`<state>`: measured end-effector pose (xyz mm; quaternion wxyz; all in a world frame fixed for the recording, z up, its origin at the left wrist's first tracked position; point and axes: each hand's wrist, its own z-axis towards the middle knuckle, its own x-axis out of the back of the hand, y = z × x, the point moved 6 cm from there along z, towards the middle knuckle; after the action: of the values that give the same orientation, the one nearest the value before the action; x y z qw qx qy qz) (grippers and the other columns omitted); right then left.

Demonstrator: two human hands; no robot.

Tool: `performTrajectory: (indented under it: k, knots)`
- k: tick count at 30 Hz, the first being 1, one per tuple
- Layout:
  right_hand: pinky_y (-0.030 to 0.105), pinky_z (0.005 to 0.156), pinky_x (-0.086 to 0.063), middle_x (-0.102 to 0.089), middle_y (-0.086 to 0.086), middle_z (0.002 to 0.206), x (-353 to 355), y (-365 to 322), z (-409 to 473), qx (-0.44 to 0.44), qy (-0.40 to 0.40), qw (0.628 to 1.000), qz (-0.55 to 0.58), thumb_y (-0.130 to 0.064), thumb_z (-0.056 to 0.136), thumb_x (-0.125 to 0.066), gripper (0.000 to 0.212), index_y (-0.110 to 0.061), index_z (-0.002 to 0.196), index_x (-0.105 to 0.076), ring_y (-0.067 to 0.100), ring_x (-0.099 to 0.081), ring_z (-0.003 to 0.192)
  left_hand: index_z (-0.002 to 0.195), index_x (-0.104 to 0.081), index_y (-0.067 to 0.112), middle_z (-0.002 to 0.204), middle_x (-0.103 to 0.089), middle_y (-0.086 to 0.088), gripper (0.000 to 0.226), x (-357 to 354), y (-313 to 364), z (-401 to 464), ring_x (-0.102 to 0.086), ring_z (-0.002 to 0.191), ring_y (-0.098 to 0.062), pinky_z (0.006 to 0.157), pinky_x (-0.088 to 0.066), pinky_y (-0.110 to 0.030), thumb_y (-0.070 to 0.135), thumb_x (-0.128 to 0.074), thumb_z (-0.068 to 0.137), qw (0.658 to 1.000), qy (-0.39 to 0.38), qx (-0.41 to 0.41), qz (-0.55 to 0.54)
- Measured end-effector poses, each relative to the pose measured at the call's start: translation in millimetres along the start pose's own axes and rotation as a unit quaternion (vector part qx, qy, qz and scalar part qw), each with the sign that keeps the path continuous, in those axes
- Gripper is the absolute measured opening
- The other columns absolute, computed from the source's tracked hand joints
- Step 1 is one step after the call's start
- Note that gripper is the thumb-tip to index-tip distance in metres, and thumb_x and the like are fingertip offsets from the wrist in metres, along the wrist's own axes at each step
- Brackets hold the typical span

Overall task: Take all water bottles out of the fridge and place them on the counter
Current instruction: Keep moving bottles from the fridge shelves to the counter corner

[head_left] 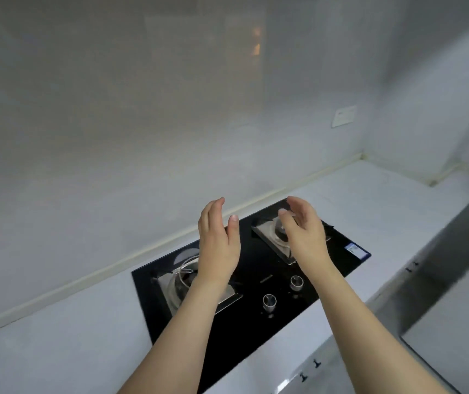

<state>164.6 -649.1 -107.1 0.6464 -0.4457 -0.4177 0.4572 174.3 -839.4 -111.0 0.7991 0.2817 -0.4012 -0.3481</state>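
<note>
My left hand (pixel 218 243) and my right hand (pixel 302 231) are raised side by side above the black hob, palms facing each other, fingers straight and relaxed. Neither hand holds anything. The pale counter (pixel 57 336) stretches out to both sides of the hob. No water bottle and no fridge are in view.
A black glass gas hob (pixel 256 314) with two burners and two knobs (pixel 269 302) is set into the counter. A white wall rises behind it, with a socket plate (pixel 344 116) at the right. A grey steel panel (pixel 454 265) runs along the right edge.
</note>
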Motion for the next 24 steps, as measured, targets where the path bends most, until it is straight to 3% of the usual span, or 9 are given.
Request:
performTrajectory:
  k: [4,6,9,16,21,24]
  knots:
    - [0.009,0.090,-0.035,-0.054,-0.027,0.119,92,16,13,-0.001,0.061,0.998,0.002,-0.033,0.093,-0.060,0.034,-0.034,0.126,-0.054,-0.016,-0.049,0.108,0.146,-0.036,0.020,0.149,-0.033,0.004,0.050,-81,54,-4,-0.028,0.140,-0.008,0.109,-0.025,-0.020,0.044,-0.034,0.102,0.998,-0.041,-0.031,-0.031]
    - [0.015,0.094,-0.037,-0.052,-0.025,0.121,137,24,17,-0.009,0.089,0.996,-0.005,-0.032,0.093,-0.059,0.032,-0.035,0.125,-0.053,-0.010,-0.047,0.113,0.146,-0.035,0.022,0.150,-0.033,0.005,0.047,-120,80,-8,-0.027,0.140,-0.007,0.106,-0.023,-0.016,0.042,-0.036,0.103,0.996,-0.058,-0.047,-0.040]
    - [0.020,0.097,-0.035,-0.052,-0.022,0.123,211,35,20,-0.007,0.132,0.991,-0.015,-0.032,0.094,-0.058,0.030,-0.037,0.123,-0.052,0.001,-0.046,0.122,0.147,-0.035,0.021,0.150,-0.033,0.004,0.048,-179,124,-19,-0.028,0.140,-0.008,0.109,-0.030,-0.024,0.042,-0.036,0.103,0.992,-0.091,-0.059,-0.065]
    - [0.021,0.098,-0.035,-0.054,-0.017,0.127,340,60,17,-0.013,0.213,0.976,-0.038,-0.032,0.093,-0.059,0.033,-0.031,0.126,-0.054,0.005,-0.048,0.125,0.147,-0.036,0.017,0.148,-0.035,0.000,0.047,-283,208,-46,-0.027,0.140,-0.010,0.111,-0.024,-0.026,0.036,-0.037,0.104,0.978,-0.146,-0.102,-0.105]
    - [0.034,0.108,-0.040,-0.057,-0.012,0.129,407,76,16,-0.018,0.258,0.965,-0.037,-0.030,0.092,-0.062,0.032,-0.029,0.124,-0.056,0.008,-0.051,0.123,0.147,-0.034,0.017,0.149,-0.035,0.000,0.047,-338,247,-59,-0.030,0.139,-0.012,0.111,-0.025,-0.027,0.034,-0.038,0.105,0.966,-0.189,-0.127,-0.120]
    - [0.031,0.105,-0.041,-0.057,-0.011,0.128,441,84,17,-0.019,0.291,0.956,-0.024,-0.029,0.091,-0.063,0.027,-0.039,0.115,-0.057,0.008,-0.052,0.123,0.148,-0.034,0.017,0.149,-0.035,0.002,0.047,-374,266,-62,-0.031,0.138,-0.011,0.109,-0.027,-0.027,0.036,-0.037,0.104,0.960,-0.210,-0.132,-0.131]
